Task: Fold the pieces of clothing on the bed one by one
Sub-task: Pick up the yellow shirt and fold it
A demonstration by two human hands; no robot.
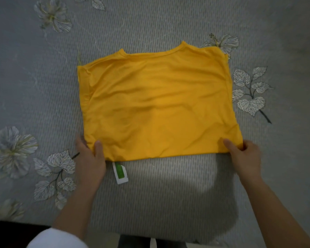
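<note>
Two hands pinch the near corners of one half-folded yellow shirt.

Left hand (pixel 89 156) and right hand (pixel 243 154) grip the yellow shirt (pixel 156 104) lying flat on the bed (pixel 168 194), its collar farthest away; further folds seem left, and no other clothes show.

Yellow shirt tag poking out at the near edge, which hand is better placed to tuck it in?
Left, likely. The tag lies beside the left hand; the right hand pinches the shirt at the opposite corner.
</note>
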